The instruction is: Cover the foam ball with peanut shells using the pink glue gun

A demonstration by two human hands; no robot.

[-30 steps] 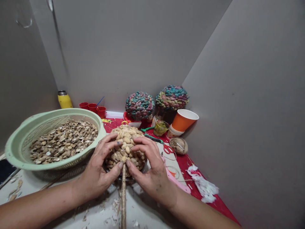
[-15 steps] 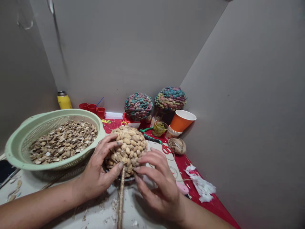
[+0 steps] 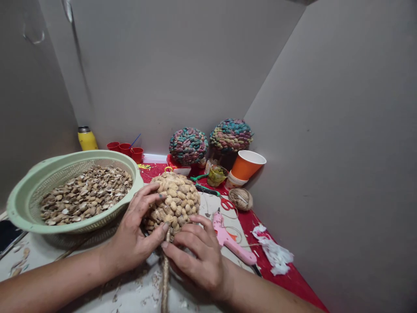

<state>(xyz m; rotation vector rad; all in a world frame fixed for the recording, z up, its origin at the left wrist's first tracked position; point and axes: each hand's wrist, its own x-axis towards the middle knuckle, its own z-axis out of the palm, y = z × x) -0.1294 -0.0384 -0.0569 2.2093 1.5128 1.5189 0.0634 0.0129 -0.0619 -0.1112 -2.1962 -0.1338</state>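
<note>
1. Sliding down off the right flank of the shell-covered ball [image 3: 174,198] over the last second, my right hand [image 3: 195,256] had reached the ball's base. That uncovered the pink glue gun [image 3: 230,239], which lay toward the bench's right edge.
2. That ball sat near the middle of the bench, atop the twine-wrapped stick [image 3: 165,278] that ran toward the near edge.
3. Every face I could see was packed with shells, so I judged the covering largely done. The underside and far side were hidden from me.
4. Loose shells [image 3: 87,193] were heaped in the green colander [image 3: 19,208] at the left edge.
5. My left hand [image 3: 135,237] cupped the ball's left side, fingers spread and curved over the shells, thumb tucked underneath by the stick.
6. My right hand lay palm down, fingers curled, tips pressed where ball met stick. I couldn't tell whether they pinched anything.
</note>
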